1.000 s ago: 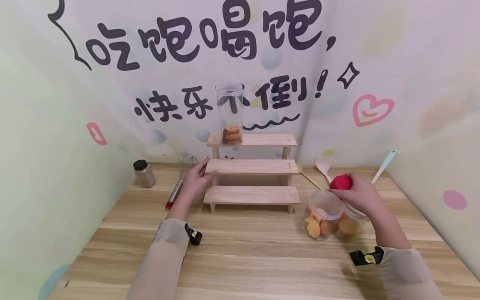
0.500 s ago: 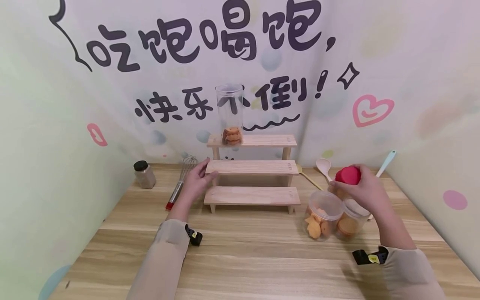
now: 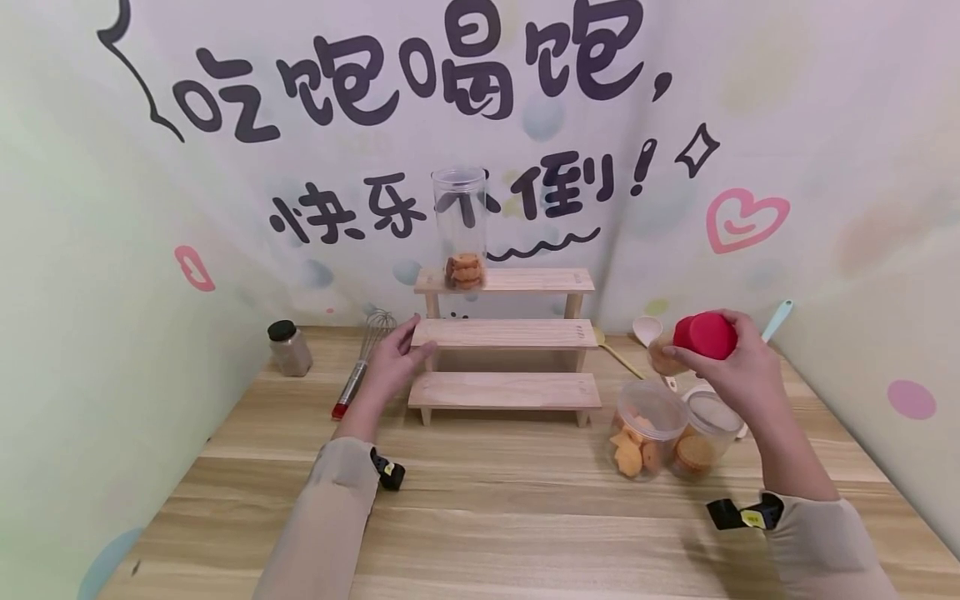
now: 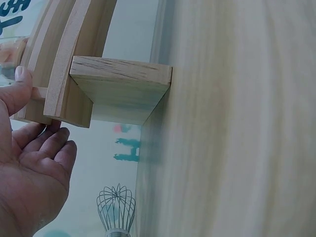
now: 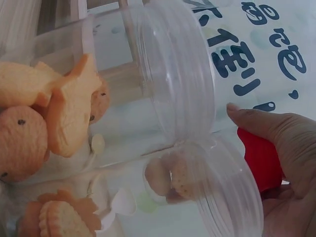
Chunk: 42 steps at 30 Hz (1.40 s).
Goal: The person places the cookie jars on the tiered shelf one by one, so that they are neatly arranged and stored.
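My left hand (image 3: 395,362) grips the left end of the tiered wooden shelf (image 3: 504,333), thumb and fingers at its middle step. My right hand (image 3: 746,371) holds a small clear jar with a red lid (image 3: 712,335) above the table's right side; its tan contents (image 3: 666,357) show at the left. Below that hand stand two clear jars touching or nearly so: one of fish-shaped and round cookies (image 3: 636,442), one of flat scalloped cookies (image 3: 696,450). A tall clear jar (image 3: 460,225) with a few cookies stands on the top step, left end.
A whisk (image 3: 360,367) lies left of the shelf, beside a black-lidded seasoning jar (image 3: 290,348). Behind the right jars lie a yellow-handled spoon (image 3: 622,357), a white spoon (image 3: 647,328) and a blue-handled utensil (image 3: 777,320). A printed cloth wall (image 3: 300,275) closes the back.
My right hand has lifted the red-lidded jar from behind the two cookie jars, up and to the right, tilting it. My left hand stays at the shelf.
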Motion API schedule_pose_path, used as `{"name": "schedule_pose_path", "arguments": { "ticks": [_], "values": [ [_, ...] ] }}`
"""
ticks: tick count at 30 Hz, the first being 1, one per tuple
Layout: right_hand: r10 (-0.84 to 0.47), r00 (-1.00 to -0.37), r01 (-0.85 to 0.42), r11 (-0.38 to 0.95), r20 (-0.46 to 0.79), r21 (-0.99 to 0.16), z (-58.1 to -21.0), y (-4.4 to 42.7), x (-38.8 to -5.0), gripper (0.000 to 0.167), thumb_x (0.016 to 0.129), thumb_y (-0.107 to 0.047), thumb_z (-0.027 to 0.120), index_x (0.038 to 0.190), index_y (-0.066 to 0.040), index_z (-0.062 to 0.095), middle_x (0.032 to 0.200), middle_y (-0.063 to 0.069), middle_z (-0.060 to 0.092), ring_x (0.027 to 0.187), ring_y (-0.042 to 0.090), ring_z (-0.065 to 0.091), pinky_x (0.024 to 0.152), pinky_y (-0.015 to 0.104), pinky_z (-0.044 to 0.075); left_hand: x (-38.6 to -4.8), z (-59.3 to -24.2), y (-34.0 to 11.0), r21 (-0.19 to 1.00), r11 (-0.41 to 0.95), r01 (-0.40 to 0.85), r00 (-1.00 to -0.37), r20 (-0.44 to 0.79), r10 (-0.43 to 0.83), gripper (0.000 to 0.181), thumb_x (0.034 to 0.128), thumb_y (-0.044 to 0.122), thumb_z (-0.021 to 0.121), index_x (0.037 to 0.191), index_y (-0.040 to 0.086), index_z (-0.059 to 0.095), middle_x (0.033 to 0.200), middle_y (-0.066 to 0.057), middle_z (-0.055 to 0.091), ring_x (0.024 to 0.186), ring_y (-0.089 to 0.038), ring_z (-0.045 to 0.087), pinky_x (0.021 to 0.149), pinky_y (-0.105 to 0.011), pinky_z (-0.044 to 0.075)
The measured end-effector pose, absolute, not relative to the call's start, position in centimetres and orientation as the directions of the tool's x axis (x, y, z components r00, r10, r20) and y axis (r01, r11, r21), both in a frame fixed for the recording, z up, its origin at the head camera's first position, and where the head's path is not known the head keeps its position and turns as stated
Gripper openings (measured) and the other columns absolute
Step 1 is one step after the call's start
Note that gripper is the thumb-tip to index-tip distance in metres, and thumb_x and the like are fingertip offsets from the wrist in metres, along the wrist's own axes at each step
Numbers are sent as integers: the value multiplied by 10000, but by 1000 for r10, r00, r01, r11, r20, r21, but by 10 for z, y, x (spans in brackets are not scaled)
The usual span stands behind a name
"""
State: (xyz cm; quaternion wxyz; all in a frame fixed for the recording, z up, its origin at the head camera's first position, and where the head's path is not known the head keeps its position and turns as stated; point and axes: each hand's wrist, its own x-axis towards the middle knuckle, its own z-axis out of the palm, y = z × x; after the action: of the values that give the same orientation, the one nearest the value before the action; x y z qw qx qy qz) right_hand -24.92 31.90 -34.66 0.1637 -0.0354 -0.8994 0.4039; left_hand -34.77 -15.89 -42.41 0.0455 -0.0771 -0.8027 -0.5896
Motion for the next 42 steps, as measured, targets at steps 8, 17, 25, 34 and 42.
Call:
{"name": "schedule_pose_path", "arguments": {
  "ticks": [8, 17, 25, 34, 42],
  "values": [
    [146, -943, -125, 680, 300, -722, -345, 314, -249, 955, 854, -354, 814, 1532, -17, 233, 1439, 293, 400, 1254, 525, 401, 817, 621, 577, -347, -423, -160, 939, 295, 177, -984, 165, 63, 763, 936, 373, 725, 1572, 167, 356, 1616, -105, 326, 1467, -269, 338, 1155, -363, 376],
    [64, -948, -187, 680, 312, -709, -343, 309, -248, 913, 854, -332, 821, 1515, -25, 270, 1413, 264, 436, 1236, 498, 435, 808, 546, 594, -346, -423, -160, 936, 304, 178, -984, 170, 52, 760, 937, 363, 727, 1571, 163, 357, 1612, -105, 334, 1463, -272, 346, 1157, -370, 376],
    [128, -925, -191, 655, 357, -731, -337, 292, -243, 929, 823, -450, 824, 1521, -93, 325, 1431, 194, 467, 1253, 420, 451, 751, 273, 582, -345, -426, -159, 930, 323, 178, -984, 166, 63, 770, 939, 379, 720, 1574, 155, 348, 1614, -102, 330, 1462, -277, 348, 1159, -377, 373],
    [183, -881, -286, 527, 436, -800, -320, 252, -252, 835, 823, -383, 840, 1491, -154, 394, 1409, 47, 520, 1248, 246, 488, 762, 79, 506, -347, -427, -159, 922, 341, 183, -983, 173, 60, 765, 942, 395, 712, 1574, 159, 351, 1616, -95, 329, 1459, -279, 353, 1161, -390, 371],
    [183, -867, -348, 444, 464, -826, -307, 222, -262, 818, 813, -375, 849, 1481, -197, 410, 1407, -1, 522, 1245, 209, 491, 750, 156, 564, -346, -424, -159, 921, 339, 193, -981, 182, 64, 764, 945, 407, 705, 1576, 165, 349, 1619, -90, 324, 1462, -269, 348, 1169, -383, 360]
  ]
}}
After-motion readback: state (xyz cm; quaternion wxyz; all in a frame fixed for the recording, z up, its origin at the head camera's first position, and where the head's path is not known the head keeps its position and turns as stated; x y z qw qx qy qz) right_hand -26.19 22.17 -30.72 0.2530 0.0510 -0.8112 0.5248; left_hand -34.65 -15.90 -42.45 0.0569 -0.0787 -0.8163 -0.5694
